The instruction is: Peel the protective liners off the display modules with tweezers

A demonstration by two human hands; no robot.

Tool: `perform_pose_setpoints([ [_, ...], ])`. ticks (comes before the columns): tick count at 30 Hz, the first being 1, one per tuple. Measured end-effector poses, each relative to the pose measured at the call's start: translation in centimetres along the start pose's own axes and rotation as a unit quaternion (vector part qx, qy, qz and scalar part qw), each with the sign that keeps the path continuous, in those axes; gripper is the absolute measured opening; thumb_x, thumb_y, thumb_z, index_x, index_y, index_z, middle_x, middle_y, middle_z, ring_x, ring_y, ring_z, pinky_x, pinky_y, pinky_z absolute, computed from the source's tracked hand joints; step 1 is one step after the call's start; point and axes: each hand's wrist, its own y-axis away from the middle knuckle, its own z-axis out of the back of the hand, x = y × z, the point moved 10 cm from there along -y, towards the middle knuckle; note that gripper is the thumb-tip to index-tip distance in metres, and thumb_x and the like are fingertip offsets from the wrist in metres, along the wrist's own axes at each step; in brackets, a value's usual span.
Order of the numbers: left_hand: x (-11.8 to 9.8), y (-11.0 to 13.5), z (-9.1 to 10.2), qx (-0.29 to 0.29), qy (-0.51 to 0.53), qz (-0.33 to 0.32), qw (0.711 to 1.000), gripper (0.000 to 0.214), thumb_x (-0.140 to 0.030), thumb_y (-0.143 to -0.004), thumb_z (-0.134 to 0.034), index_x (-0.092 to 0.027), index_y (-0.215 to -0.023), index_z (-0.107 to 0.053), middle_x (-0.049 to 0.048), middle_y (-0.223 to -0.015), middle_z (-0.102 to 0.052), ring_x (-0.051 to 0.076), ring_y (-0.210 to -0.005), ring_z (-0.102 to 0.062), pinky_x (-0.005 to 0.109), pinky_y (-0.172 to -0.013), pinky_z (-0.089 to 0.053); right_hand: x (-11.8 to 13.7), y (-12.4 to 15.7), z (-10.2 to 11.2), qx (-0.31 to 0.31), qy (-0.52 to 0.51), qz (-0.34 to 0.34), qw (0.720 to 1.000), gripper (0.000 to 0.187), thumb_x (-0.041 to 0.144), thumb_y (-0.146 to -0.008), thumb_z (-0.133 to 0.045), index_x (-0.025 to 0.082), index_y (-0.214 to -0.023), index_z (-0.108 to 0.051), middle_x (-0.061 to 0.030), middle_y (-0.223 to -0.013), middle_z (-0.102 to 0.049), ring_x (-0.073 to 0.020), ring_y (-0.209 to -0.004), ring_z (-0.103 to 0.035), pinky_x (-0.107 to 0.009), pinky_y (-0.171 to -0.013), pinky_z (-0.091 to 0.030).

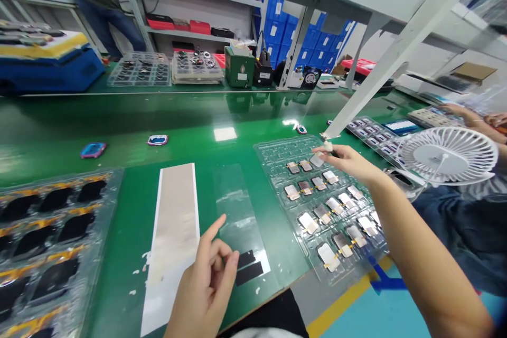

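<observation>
My right hand (346, 162) reaches over a clear plastic tray (277, 150) and pinches a small silvery display panel (317, 159) at its upper row. A whitish covering shows on one fingertip. Rows of similar panels with yellow tabs, such as one silver panel (308, 223), lie in the tray's pockets. My left hand (208, 280) hovers near the bench edge, index finger stretched out, thumb apart and the other fingers curled, with nothing visible in it. Beside it lie a clear film strip (237, 206) with black rectangles (249, 273) and a long white-edged beige strip (178, 206).
At left, a tray (114, 190) holds black screens with orange flex cables. A white fan (447, 156) and a slanted white post (396, 58) stand at right. Small frames (157, 140) lie on the green bench. Another person's hands (455, 110) are at far right; a person (99, 0) stands behind.
</observation>
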Motion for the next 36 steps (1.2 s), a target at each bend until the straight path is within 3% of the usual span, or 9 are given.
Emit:
perform_pose_setpoints([
  [3, -0.3, 0.1, 0.0, 0.016, 0.023, -0.014, 1.000, 0.044, -0.035, -0.100, -0.049, -0.023, -0.142, -0.045, -0.0019, -0.080, -0.059, 0.014, -0.059, -0.052, 0.026, -0.060, -0.046, 4.7, 5.3, -3.4, -0.037, -0.127, 0.021, 0.991, 0.031, 0.050, -0.082, -0.069, 0.021, -0.092, -0.065, -0.0054, -0.082, -0.070, -0.0210, -0.075, -0.064, -0.033, -0.067, -0.047],
  [7, -0.9, 0.3, -0.9, 0.077, 0.066, -0.034, 0.994, 0.041, -0.027, -0.090, -0.063, -0.023, -0.130, -0.053, -0.0013, -0.086, -0.066, 0.012, -0.060, -0.054, 0.026, -0.064, -0.048, 9.1, 11.9, -12.7, 0.013, -0.360, -0.025, 0.932, 0.028, 0.039, -0.081, -0.078, 0.022, -0.084, -0.056, 0.0012, -0.070, -0.069, -0.0071, -0.043, -0.045, -0.021, -0.045, -0.032],
  [12, -2.3, 0.9, -0.7, 0.091, 0.028, -0.107, 0.990, 0.012, -0.027, -0.094, -0.061, -0.022, -0.085, -0.055, -0.0045, -0.068, -0.057, 0.012, -0.060, -0.056, 0.022, -0.057, -0.044, 11.3, 15.5, -18.7, -0.015, -0.481, -0.042, 0.875, 0.033, 0.039, -0.080, -0.080, 0.022, -0.076, -0.052, 0.0003, -0.078, -0.066, -0.0100, -0.057, -0.056, -0.021, -0.052, -0.039],
  [17, -4.4, 2.0, -0.4, 0.086, -0.045, -0.244, 0.965, 0.010, -0.019, -0.098, -0.054, -0.022, -0.089, -0.056, -0.0024, -0.071, -0.061, 0.013, -0.061, -0.058, 0.022, -0.058, -0.044, 11.1, 15.2, -18.2, 0.023, -0.453, 0.003, 0.891, 0.023, 0.038, -0.084, -0.077, 0.021, -0.084, -0.062, 0.0024, -0.077, -0.054, -0.0089, -0.056, -0.043, -0.021, -0.049, -0.032],
  [20, -4.5, 2.1, 0.3, 0.066, -0.044, -0.256, 0.964, 0.008, -0.015, -0.098, -0.055, -0.022, -0.094, -0.058, -0.0021, -0.074, -0.064, 0.012, -0.064, -0.061, 0.021, -0.062, -0.046, 10.1, 14.6, -16.5, -0.007, -0.466, 0.045, 0.884, 0.018, 0.038, -0.097, -0.061, 0.022, -0.090, -0.066, 0.0009, -0.081, -0.047, -0.0126, -0.065, -0.046, -0.025, -0.058, -0.040],
  [23, -3.8, 1.5, 1.0, 0.040, -0.037, -0.210, 0.976, 0.009, -0.019, -0.099, -0.055, -0.022, -0.091, -0.058, -0.0027, -0.076, -0.063, 0.013, -0.067, -0.060, 0.021, -0.065, -0.046, 8.7, 14.3, -15.0, -0.084, -0.491, 0.078, 0.864, 0.032, 0.040, -0.104, -0.045, 0.023, -0.082, -0.062, -0.0013, -0.083, -0.048, -0.0171, -0.079, -0.051, -0.032, -0.074, -0.046],
  [28, -1.1, 0.4, -0.1, 0.079, -0.059, -0.066, 0.993, 0.018, -0.031, -0.105, -0.044, -0.023, -0.091, -0.053, -0.0002, -0.083, -0.063, 0.017, -0.081, -0.062, 0.026, -0.074, -0.046, 7.5, 14.5, -16.2, -0.078, -0.398, 0.051, 0.913, 0.032, 0.036, -0.108, -0.035, 0.025, -0.095, -0.062, -0.0014, -0.095, -0.053, -0.0126, -0.075, -0.056, -0.029, -0.073, -0.046],
  [32, -0.4, 0.5, -1.7, 0.144, -0.051, -0.021, 0.988, 0.021, -0.037, -0.107, -0.034, -0.025, -0.094, -0.046, -0.0013, -0.080, -0.061, 0.018, -0.074, -0.060, 0.029, -0.070, -0.044, 7.3, 15.1, -17.2, -0.055, -0.374, 0.035, 0.925, 0.005, 0.026, -0.103, -0.053, 0.027, -0.099, -0.055, 0.0010, -0.097, -0.053, -0.0105, -0.075, -0.063, -0.026, -0.071, -0.052],
  [36, 0.2, 0.5, -2.4, 0.167, -0.060, 0.001, 0.984, 0.021, -0.038, -0.108, -0.029, -0.026, -0.097, -0.042, -0.0021, -0.077, -0.058, 0.019, -0.068, -0.057, 0.030, -0.067, -0.042, 7.3, 15.7, -17.1, -0.086, -0.316, 0.060, 0.943, 0.010, 0.017, -0.098, -0.058, 0.027, -0.100, -0.054, -0.0006, -0.101, -0.053, -0.0125, -0.086, -0.065, -0.025, -0.073, -0.057],
])
